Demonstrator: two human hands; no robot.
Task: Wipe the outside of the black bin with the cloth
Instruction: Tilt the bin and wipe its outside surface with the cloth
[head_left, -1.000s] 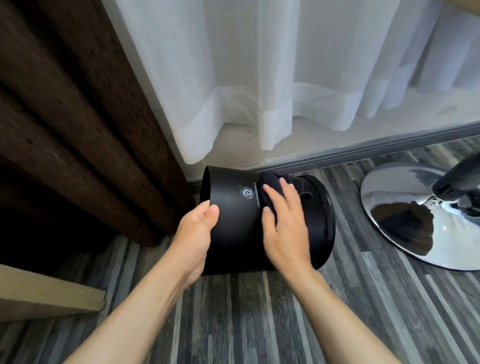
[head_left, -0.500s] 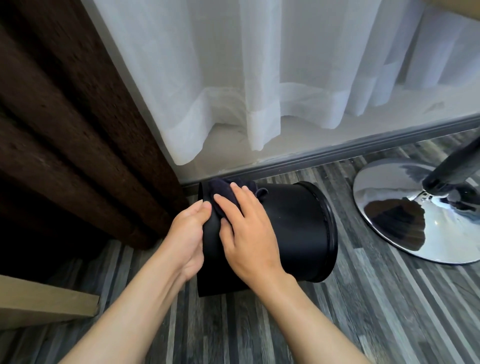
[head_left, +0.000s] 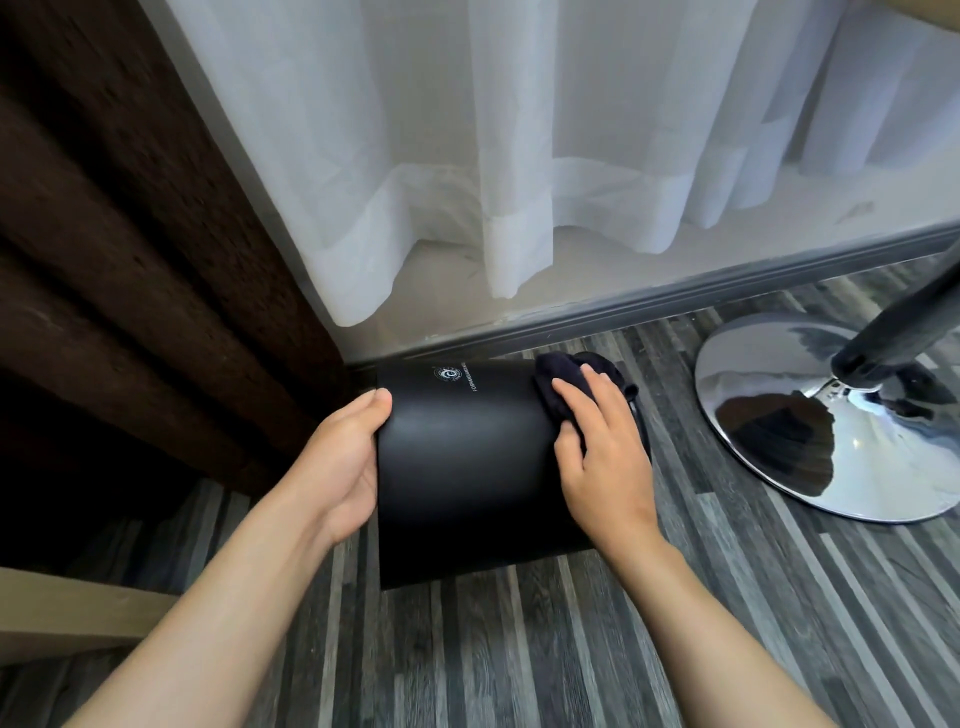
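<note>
The black bin (head_left: 462, 457) lies on its side on the striped grey floor, its base to the left and its rim to the right, with a small white logo on top. My left hand (head_left: 345, 467) grips the base end, thumb over the edge. My right hand (head_left: 602, 452) presses a dark cloth (head_left: 558, 382) flat against the bin's wall near the rim; most of the cloth is hidden under the palm.
A chrome round chair base (head_left: 810, 431) with a dark column stands close on the right. White sheer curtains (head_left: 519, 156) hang behind over a grey skirting rail. A dark brown curtain (head_left: 130, 234) fills the left. A wooden board (head_left: 62, 608) lies at lower left.
My right hand slid the cloth from the bin's base end back to the rim end. The bin rotated, bringing the white logo back on top. My left hand stays on the base.
</note>
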